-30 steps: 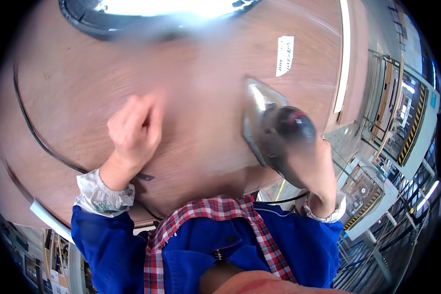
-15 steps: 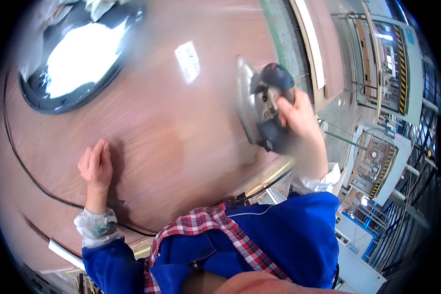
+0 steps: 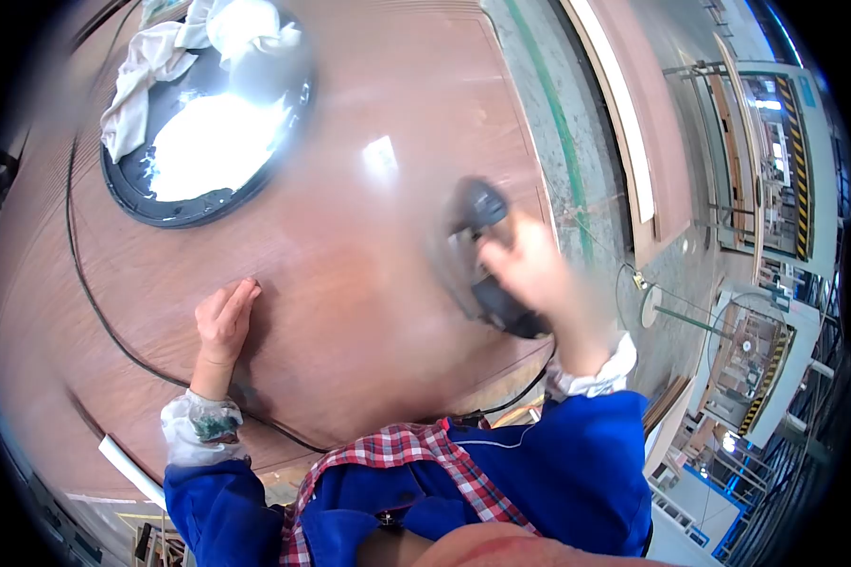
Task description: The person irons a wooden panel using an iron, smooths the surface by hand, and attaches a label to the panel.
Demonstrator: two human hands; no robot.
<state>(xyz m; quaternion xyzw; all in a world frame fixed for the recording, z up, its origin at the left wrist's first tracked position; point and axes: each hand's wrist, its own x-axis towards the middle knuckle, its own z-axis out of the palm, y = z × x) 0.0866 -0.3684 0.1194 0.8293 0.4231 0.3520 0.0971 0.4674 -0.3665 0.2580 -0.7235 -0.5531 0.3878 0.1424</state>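
Note:
My right hand [image 3: 525, 265] is wrapped round the handle of a clothes iron [image 3: 503, 307], blurred by motion. The iron has a dark body and a shiny metal base; it is over the right part of a brown wood-grain panel [image 3: 350, 302]. Whether its base touches the panel, I cannot tell. My left hand [image 3: 225, 321] rests on the panel at the left, fingers together and loosely curled, with nothing visible in them. Beyond it lies a round black tray [image 3: 175, 215] holding a white substance [image 3: 213, 146], with crumpled white cloths [image 3: 147, 71] along its rim.
A black cord [image 3: 99, 312] runs along the panel's left side and past my left wrist. Right of the panel's edge is a grey floor with a green line [image 3: 563, 132]. Stacked boards [image 3: 633, 104] and machines with yellow-black stripes [image 3: 799, 170] stand further right.
The iron in my right hand has moved toward me, and its base shows less than before. My view has shifted, so the tray and left hand appear further right.

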